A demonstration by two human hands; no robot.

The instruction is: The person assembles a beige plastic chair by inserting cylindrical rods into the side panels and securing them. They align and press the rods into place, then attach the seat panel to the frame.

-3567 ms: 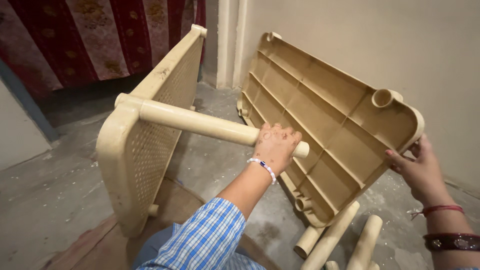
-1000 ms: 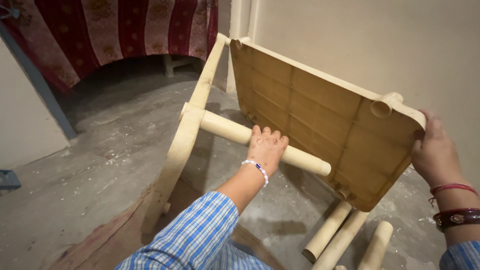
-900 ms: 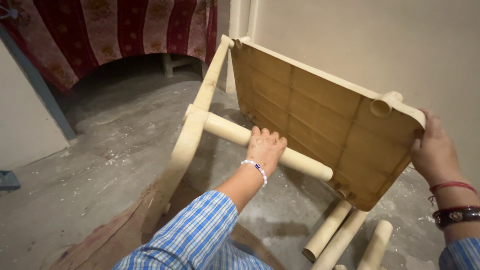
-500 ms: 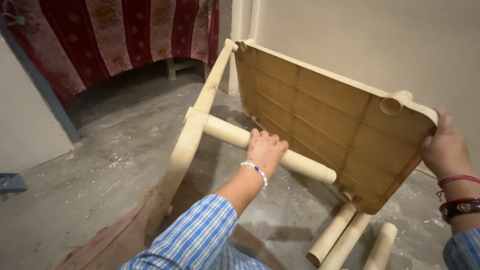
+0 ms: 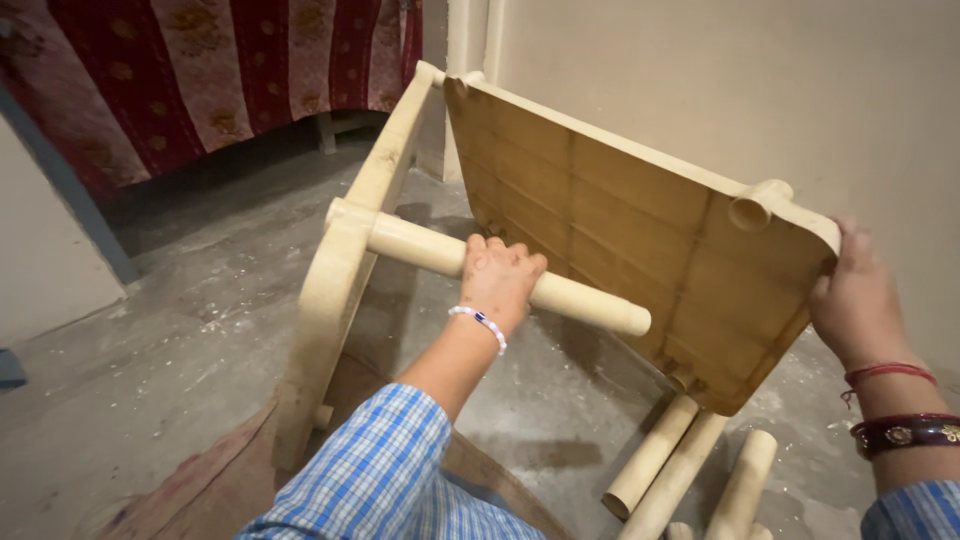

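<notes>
My left hand grips a cream plastic tube leg that sticks out sideways from a cream plastic panel standing on edge on the floor. A beaded bracelet sits on that wrist. My right hand holds the near corner of a second cream ribbed panel, tilted up with its underside toward me. A round leg socket shows at that corner. The two panels meet at their far top corners.
Three loose cream tube legs lie on the dusty concrete floor at lower right. A beige wall rises right behind the ribbed panel. A red patterned curtain hangs at the back left. A brown mat lies under me.
The ribbed panel came off the wall and now tilts up in my right hand beside the standing panel. My left hand kept its grip on the leg. The view shifted left.
</notes>
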